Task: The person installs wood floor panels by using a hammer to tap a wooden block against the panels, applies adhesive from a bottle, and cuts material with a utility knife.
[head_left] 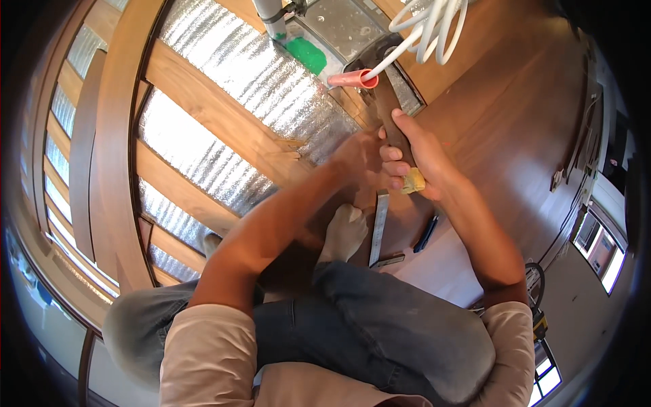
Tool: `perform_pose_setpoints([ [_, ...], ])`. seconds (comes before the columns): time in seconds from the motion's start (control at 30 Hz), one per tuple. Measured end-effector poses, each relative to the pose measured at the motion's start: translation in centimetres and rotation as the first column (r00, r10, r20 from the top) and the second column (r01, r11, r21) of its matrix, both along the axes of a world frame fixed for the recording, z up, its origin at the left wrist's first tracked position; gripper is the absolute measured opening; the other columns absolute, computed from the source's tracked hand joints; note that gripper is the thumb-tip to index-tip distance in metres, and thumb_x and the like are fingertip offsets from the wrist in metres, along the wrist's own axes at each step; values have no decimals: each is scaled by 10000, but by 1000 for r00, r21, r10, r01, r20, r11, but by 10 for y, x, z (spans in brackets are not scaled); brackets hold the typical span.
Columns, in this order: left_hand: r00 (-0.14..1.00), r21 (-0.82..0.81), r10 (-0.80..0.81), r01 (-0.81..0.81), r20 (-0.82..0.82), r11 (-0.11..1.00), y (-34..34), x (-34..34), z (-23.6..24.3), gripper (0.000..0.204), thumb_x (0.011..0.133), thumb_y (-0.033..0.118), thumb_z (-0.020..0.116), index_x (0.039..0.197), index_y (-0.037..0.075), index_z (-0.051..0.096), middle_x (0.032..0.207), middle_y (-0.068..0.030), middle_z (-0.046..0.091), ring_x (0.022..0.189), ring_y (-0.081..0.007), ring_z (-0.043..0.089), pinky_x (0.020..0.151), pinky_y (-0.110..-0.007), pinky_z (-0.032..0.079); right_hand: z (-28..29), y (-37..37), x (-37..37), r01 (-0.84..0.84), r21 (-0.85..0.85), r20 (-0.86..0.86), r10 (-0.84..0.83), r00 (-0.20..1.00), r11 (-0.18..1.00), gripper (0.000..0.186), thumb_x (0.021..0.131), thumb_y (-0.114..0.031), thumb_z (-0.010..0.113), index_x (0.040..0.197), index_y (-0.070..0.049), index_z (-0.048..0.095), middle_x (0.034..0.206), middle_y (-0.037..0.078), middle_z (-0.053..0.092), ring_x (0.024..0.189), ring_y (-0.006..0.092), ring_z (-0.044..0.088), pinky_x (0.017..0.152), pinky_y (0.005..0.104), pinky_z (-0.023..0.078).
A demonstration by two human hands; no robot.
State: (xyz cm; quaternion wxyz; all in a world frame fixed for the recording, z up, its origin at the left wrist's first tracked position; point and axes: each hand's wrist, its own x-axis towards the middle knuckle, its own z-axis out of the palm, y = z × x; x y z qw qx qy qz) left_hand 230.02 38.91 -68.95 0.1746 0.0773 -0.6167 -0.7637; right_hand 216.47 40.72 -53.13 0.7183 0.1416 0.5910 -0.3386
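Observation:
My right hand [415, 152] is wrapped round a dark brown, flat, bar-like piece [397, 112] with a ragged yellowish end [412, 180]. Its far end reaches toward an orange-pink pipe sleeve [352, 79], from which a coiled white cable [434, 34] comes out. My left hand [359, 154] is low beside the bar, near the edge of the brown floorboards; motion smears its fingers, so its hold is unclear. Nearer my legs lie a metal carpenter's square [380, 229] and a slim dark blue tool [426, 234].
At left, wooden joists [203, 102] cross silvery foil insulation [217, 54]. A white pipe [270, 15] stands by a green patch [305, 55] at the far side. Brown flooring [495, 129] spreads to the right. My foot [346, 232] rests near the square; a long curved board [115, 149] lies left.

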Motion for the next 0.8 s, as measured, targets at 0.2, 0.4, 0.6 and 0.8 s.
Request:
perform_pose_setpoints([
  [0.2,959,-767,189,-282,-211,576,-22,-41,-28,643,908,319,609,1420,-55,506,1414,-217,582,1353,-387,516,1168,-462,387,1,8,-21,-110,52,-28,112,993,993,449,1033,-556,484,1004,-107,487,667,-5,427,453,112,384,444,335,400],
  [0.4,974,-783,157,-225,-163,580,-22,-40,-33,518,898,295,574,1290,-39,628,1396,-237,576,1358,-407,499,1171,-477,379,-3,10,-30,-150,62,25,148,989,987,459,1035,-551,485,986,-95,475,678,7,435,467,122,403,455,350,426],
  [0.6,980,-327,125,-171,-155,929,-3,-46,-54,443,1055,279,385,1396,21,504,1404,-137,558,1301,-308,532,1163,-462,389,2,4,-26,-160,92,-10,161,987,983,463,1032,-556,495,980,-96,477,678,3,438,469,116,401,454,349,428],
  [0.8,962,685,200,-18,-188,728,6,-59,-48,711,893,371,665,1452,25,393,1396,-78,525,1315,-256,493,1185,-431,335,14,-8,15,-18,38,-87,21,996,999,384,1036,-495,529,1008,-112,520,682,-19,458,486,94,412,469,307,425],
])
